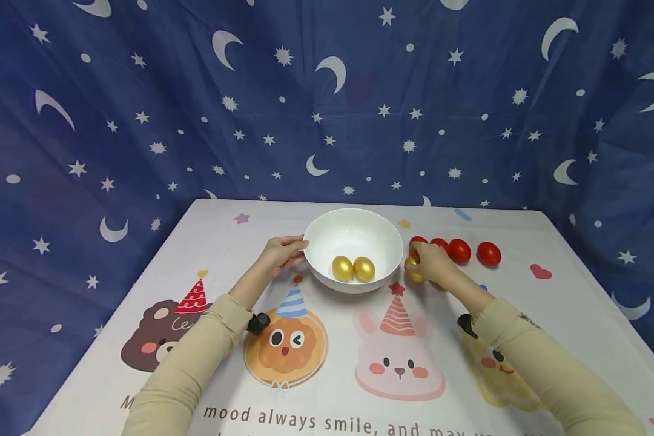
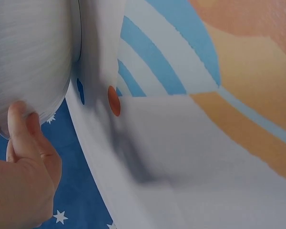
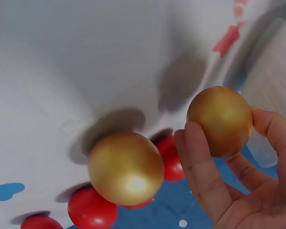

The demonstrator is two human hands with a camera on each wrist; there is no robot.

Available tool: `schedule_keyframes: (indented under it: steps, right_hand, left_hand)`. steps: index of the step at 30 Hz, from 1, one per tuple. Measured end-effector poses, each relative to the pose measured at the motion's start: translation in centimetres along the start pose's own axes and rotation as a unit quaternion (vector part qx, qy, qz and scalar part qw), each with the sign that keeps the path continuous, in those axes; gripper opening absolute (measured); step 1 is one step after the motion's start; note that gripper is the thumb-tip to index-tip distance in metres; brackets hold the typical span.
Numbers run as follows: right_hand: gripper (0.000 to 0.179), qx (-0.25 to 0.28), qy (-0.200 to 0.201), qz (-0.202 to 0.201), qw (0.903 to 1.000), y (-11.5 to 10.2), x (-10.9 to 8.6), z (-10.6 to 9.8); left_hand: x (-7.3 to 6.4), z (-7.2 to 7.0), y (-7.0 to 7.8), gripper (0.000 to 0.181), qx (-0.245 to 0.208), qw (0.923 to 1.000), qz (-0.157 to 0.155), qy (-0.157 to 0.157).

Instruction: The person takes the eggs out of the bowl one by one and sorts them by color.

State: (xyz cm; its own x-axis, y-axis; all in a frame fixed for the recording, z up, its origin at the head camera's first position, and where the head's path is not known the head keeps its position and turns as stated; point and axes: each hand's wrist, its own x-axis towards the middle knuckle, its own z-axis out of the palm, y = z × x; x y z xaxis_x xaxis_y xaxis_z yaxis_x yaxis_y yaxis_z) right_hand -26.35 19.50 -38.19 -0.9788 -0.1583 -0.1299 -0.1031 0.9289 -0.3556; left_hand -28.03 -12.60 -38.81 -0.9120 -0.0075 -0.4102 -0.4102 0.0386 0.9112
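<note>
A white bowl (image 1: 354, 227) stands on the table, with two gold eggs (image 1: 343, 268) side by side inside it. My left hand (image 1: 284, 254) holds the bowl's left side, thumb at the rim and fingers against the outer wall. In the right wrist view, my right hand (image 3: 250, 179) pinches another gold egg (image 3: 220, 119) between thumb and fingers, just right of the bowl in the head view. One more gold egg (image 3: 126, 168) lies beside that hand; in the head view the hand and wrist mostly hide it.
Several red eggs (image 1: 488, 254) lie in a row behind and right of my right hand. The white tablecloth (image 1: 332, 357) has printed cartoon animals and lettering. A blue curtain (image 1: 360, 121) with moons and stars hangs behind the table's far edge.
</note>
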Motion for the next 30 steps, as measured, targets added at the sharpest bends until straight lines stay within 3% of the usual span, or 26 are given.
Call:
schedule_keyframes:
  steps: [10,18,30]
  right_hand:
    - [0.034,-0.008,-0.018,0.016,0.9997,0.2,0.2,0.7]
    - [0.024,-0.011,0.0,-0.003,0.9999,-0.1,0.5,0.2]
    - [0.039,-0.006,-0.014,0.004,0.9999,-0.2,0.3,-0.5]
  left_hand:
    - [-0.1,0.2,0.1,0.045,-0.002,1.0,0.0,-0.008]
    - [-0.1,0.1,0.4,0.044,-0.003,1.0,-0.003,0.004]
    - [-0.2,0.1,0.2,0.043,-0.009,1.0,-0.003,0.002]
